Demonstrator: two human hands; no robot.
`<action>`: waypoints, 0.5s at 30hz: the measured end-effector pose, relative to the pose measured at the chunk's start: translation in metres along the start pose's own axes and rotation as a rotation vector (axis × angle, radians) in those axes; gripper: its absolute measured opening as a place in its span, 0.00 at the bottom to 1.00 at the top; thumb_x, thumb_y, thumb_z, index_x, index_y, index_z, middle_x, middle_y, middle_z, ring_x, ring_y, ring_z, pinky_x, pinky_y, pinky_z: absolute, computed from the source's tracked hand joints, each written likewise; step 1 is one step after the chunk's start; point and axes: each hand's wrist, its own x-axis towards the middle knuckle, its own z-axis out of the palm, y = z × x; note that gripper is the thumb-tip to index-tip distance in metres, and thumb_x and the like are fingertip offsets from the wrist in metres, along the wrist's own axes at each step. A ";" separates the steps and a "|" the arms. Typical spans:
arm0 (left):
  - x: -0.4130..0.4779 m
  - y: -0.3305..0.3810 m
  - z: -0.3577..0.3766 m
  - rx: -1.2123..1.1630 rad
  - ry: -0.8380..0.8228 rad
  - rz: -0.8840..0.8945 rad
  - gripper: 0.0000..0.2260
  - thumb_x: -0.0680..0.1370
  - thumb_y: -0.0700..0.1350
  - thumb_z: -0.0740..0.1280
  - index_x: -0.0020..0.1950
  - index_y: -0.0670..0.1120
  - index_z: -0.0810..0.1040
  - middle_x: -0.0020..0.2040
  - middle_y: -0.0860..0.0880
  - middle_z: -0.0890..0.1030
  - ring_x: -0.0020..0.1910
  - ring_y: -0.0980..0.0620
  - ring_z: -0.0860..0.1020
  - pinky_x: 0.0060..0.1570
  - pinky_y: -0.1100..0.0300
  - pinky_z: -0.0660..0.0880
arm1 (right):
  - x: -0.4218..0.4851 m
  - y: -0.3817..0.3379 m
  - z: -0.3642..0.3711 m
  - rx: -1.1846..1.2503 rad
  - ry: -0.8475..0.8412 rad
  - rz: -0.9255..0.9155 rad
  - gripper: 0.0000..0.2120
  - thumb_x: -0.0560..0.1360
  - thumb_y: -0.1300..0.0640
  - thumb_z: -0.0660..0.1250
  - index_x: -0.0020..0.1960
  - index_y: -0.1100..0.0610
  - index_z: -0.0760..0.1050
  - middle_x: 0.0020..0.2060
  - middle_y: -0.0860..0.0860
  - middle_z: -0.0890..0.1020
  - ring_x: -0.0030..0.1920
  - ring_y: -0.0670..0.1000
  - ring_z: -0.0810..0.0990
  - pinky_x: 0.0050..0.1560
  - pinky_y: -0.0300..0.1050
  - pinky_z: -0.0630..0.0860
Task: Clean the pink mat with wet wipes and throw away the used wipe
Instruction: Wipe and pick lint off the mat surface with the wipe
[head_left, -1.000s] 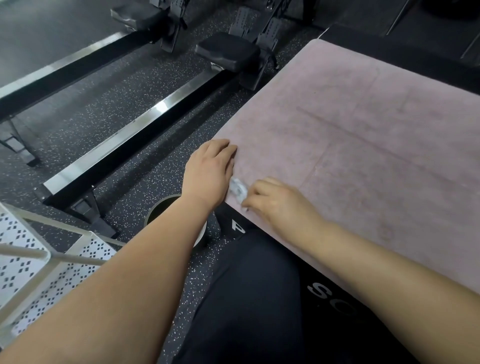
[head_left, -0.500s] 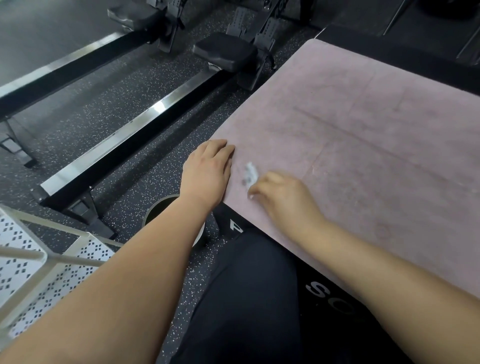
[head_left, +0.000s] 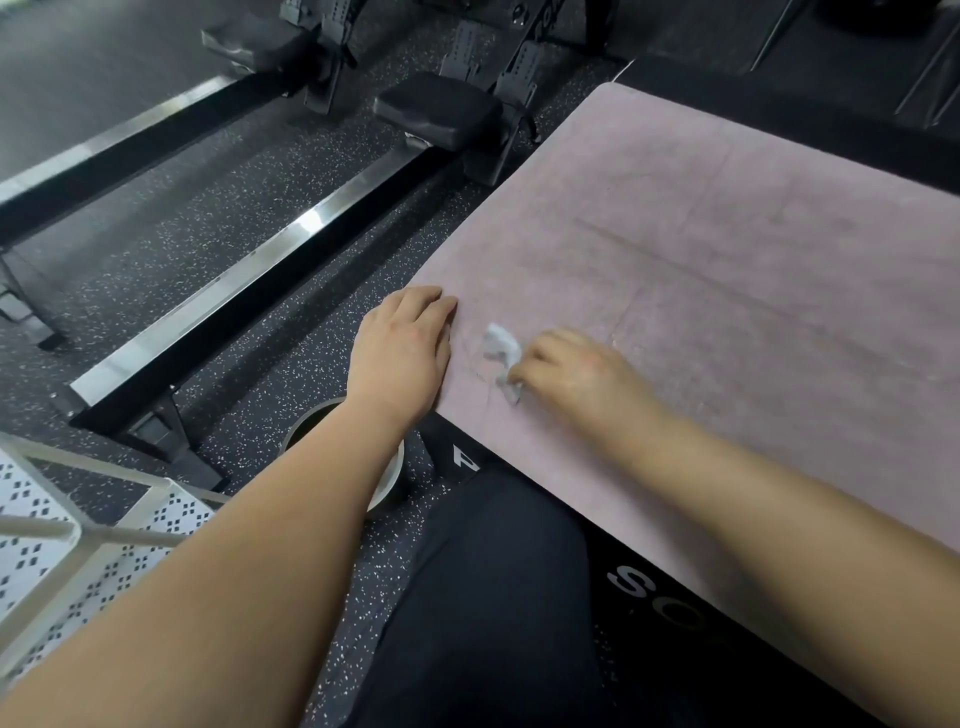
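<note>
The pink mat (head_left: 727, 249) lies flat on a black mat with white letters, filling the right half of the view. My left hand (head_left: 402, 353) rests flat on the mat's near left corner, fingers straight, pinning its edge. A crumpled white wet wipe (head_left: 501, 348) lies on the mat just right of that hand. My right hand (head_left: 576, 374) pinches the wipe's lower end between curled fingers and holds it against the mat.
A round dark bin (head_left: 384, 467) with a pale rim stands on the speckled floor under my left wrist. Two rowing machine rails (head_left: 249, 270) run diagonally at left. A white perforated rack (head_left: 78, 551) sits at lower left. My black-clad knee (head_left: 493, 597) is in front.
My right hand has slid the wipe away from me along the mat's left edge, then a little rightwards. My left hand has kept its place on the corner.
</note>
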 end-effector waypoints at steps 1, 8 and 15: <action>0.000 0.000 -0.002 0.005 -0.004 0.000 0.16 0.83 0.48 0.59 0.67 0.47 0.80 0.66 0.49 0.79 0.62 0.40 0.76 0.59 0.44 0.75 | 0.005 0.015 -0.002 -0.012 0.031 0.038 0.09 0.79 0.55 0.63 0.53 0.55 0.81 0.46 0.54 0.77 0.47 0.56 0.74 0.39 0.51 0.74; 0.022 0.014 -0.013 0.018 -0.050 -0.068 0.13 0.78 0.45 0.64 0.59 0.48 0.83 0.59 0.50 0.80 0.58 0.41 0.76 0.57 0.47 0.72 | 0.013 0.062 -0.005 -0.036 0.196 0.325 0.12 0.72 0.59 0.62 0.49 0.56 0.84 0.43 0.51 0.77 0.47 0.57 0.76 0.38 0.51 0.76; 0.042 0.040 0.009 -0.179 -0.049 0.035 0.13 0.77 0.38 0.65 0.59 0.45 0.83 0.59 0.46 0.81 0.57 0.41 0.78 0.60 0.47 0.74 | 0.017 0.032 -0.006 -0.062 0.140 0.355 0.17 0.77 0.49 0.60 0.49 0.58 0.84 0.45 0.51 0.80 0.50 0.57 0.74 0.49 0.53 0.76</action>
